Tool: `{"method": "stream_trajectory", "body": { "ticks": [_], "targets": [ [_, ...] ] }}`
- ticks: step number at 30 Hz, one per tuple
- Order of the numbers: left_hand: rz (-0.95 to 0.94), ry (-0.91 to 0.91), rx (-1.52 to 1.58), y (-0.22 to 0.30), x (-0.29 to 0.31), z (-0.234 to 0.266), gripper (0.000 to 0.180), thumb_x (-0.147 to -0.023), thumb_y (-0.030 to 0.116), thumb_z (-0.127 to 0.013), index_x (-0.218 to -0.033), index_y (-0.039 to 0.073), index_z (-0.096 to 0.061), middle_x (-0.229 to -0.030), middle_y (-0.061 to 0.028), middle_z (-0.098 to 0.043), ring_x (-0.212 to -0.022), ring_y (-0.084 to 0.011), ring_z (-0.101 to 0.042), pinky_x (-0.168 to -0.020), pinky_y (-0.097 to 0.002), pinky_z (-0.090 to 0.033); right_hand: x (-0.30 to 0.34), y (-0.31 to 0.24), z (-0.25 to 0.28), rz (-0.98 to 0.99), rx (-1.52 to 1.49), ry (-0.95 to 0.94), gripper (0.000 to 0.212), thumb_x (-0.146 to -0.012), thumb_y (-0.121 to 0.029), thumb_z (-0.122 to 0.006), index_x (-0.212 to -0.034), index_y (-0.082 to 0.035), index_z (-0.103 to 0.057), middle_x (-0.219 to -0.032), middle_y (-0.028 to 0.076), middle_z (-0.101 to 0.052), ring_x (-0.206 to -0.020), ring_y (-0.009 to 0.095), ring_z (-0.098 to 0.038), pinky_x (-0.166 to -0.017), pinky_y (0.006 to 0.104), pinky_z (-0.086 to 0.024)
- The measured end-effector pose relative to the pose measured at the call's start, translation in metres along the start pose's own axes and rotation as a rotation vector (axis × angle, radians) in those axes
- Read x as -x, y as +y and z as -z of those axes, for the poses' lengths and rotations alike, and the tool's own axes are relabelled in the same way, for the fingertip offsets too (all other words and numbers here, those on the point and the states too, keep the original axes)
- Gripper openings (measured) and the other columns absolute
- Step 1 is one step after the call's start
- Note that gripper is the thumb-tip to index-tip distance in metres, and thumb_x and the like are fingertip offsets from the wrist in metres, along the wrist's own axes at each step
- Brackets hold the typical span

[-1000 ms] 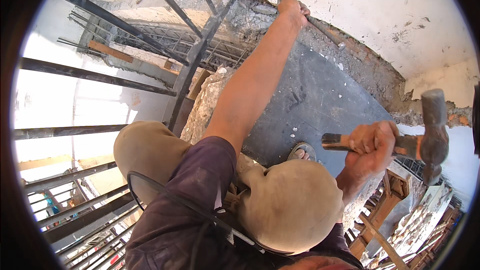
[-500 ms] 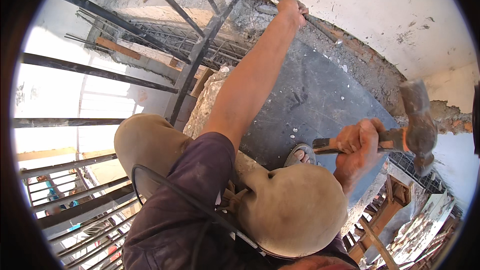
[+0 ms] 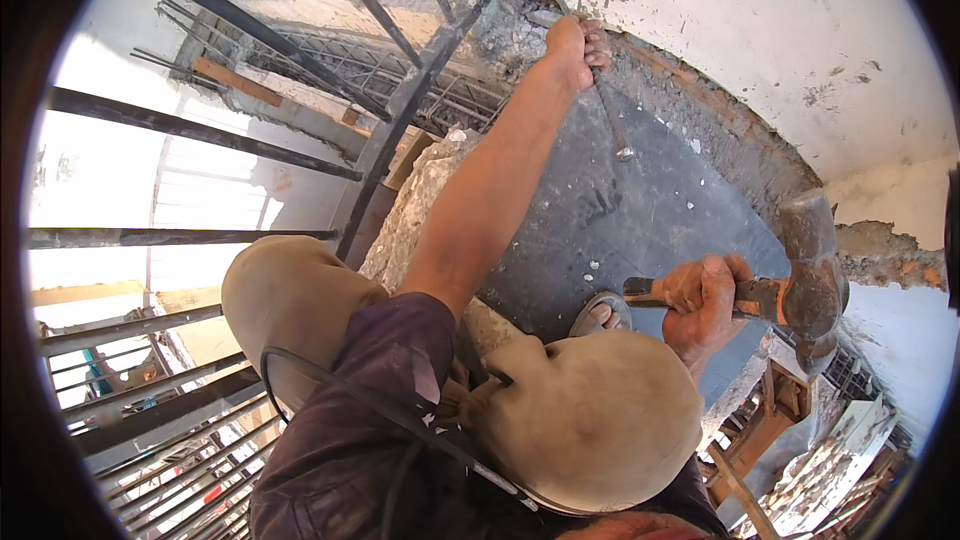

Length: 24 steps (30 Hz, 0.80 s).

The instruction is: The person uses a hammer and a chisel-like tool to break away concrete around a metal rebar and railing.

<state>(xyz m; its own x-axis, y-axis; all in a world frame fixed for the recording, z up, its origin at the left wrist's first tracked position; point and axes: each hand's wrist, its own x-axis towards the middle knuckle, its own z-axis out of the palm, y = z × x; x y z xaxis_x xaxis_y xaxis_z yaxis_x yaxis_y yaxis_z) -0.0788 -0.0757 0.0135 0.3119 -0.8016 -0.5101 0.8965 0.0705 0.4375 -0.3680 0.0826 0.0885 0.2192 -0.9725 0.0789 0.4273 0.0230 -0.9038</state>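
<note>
My left hand [image 3: 577,48] is closed round a long metal chisel [image 3: 611,118] at the foot of the white wall. One end of the chisel reaches the broken concrete [image 3: 515,30] by the corner of the railing. Its other end, with a worn, shiny tip, points back toward me above the dark slab. Over at the right, my right hand [image 3: 703,302] grips a hammer [image 3: 812,275] by its black and orange handle. The heavy, worn steel head stands apart from the chisel, beyond the slab's right side.
A black metal railing [image 3: 385,135] runs along the left, with exposed rebar [image 3: 400,70] behind it. The dark slab [image 3: 640,210] carries scattered chips, and my sandalled foot [image 3: 603,314] rests on it. Wooden pieces [image 3: 765,430] and debris lie lower at the right.
The chisel has swung: its near end now points more toward me, away from the wall. My left hand has shifted slightly down and left. The hammer has moved a little left and down.
</note>
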Motion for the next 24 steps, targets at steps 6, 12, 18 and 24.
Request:
{"method": "stream_trajectory", "body": {
  "ticks": [6,12,18,24],
  "targets": [
    [0.049,-0.072,0.063,0.023,-0.013,0.001,0.015,-0.094,0.007,-0.03,-0.086,0.006,-0.042,-0.06,0.0021,-0.031,-0.045,-0.0081,-0.025,-0.04,-0.0248,-0.021,-0.002,-0.001,-0.009,0.113,-0.028,-0.062,0.03,-0.094,-0.008,-0.048,-0.067,-0.011,-0.034,-0.049,0.0,-0.033,-0.042,0.009,-0.028,-0.041,0.0297,-0.028],
    [0.073,0.026,0.101,0.013,-0.034,-0.012,0.02,-0.094,0.004,-0.03,-0.075,0.005,-0.037,-0.059,-0.0036,-0.032,-0.044,-0.0129,-0.026,-0.04,-0.0283,-0.024,-0.012,0.028,-0.035,0.324,-0.238,0.017,0.032,-0.092,-0.009,-0.045,-0.063,-0.013,-0.032,-0.049,-0.001,-0.032,-0.041,0.009,-0.028,-0.041,0.0295,-0.028],
    [-0.018,0.088,-0.189,-0.004,-0.01,-0.014,0.022,-0.096,0.002,-0.036,-0.074,0.008,-0.035,-0.059,0.0011,-0.029,-0.044,-0.0095,-0.024,-0.041,-0.026,-0.022,-0.003,0.067,-0.04,-0.23,0.23,0.115,0.028,-0.087,-0.005,-0.06,-0.065,-0.008,-0.042,-0.052,-0.002,-0.04,-0.043,0.007,-0.038,-0.042,0.027,-0.032],
    [0.05,0.14,-0.083,0.006,-0.026,-0.019,0.025,-0.094,0.009,-0.034,-0.069,0.007,-0.037,-0.056,-0.0048,-0.033,-0.043,-0.0146,-0.027,-0.042,-0.0298,-0.026,-0.001,-0.023,-0.016,0.351,-0.397,-0.013,0.036,-0.091,-0.004,-0.046,-0.062,-0.014,-0.029,-0.05,-0.002,-0.028,-0.042,0.01,-0.03,-0.042,0.0311,-0.033]
  ]
}}
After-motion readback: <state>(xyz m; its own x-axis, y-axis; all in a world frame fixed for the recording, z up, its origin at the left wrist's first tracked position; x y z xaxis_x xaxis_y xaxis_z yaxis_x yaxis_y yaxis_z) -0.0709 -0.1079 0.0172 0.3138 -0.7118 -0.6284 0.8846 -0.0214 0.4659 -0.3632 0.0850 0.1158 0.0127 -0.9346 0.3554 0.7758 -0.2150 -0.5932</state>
